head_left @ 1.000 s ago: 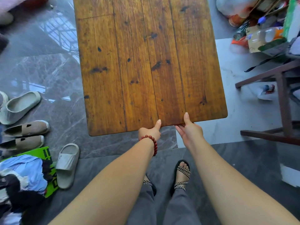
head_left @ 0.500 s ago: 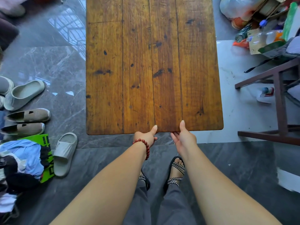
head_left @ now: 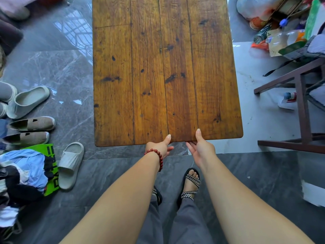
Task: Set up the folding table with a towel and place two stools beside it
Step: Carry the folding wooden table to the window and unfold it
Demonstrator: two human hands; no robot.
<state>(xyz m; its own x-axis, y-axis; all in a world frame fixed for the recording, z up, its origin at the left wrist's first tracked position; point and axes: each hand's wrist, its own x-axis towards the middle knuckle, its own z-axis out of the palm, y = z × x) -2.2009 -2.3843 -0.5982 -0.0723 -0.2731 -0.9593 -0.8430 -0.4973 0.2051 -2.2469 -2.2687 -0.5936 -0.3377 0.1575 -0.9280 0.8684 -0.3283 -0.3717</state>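
Observation:
The folding table (head_left: 158,71) shows its worn brown plank top, stretching away from me over the grey marble floor. My left hand (head_left: 161,147), with a red bead bracelet on the wrist, holds the near edge with the thumb on top and the fingers underneath. My right hand (head_left: 200,147) grips the same edge just beside it, thumb up on the wood. The table's legs are hidden under the top. No towel lies on the table and no stool is plainly in view.
Slippers and shoes (head_left: 29,101) lie along the left, with a pile of clothes (head_left: 21,175) on a green box. A dark wooden frame (head_left: 300,103) stands at the right, with bags and bottles (head_left: 274,32) behind it. My sandalled feet (head_left: 190,184) stand below the table edge.
The tabletop has turned from a slant to lie square in front of me. Both hands have stayed on its near edge.

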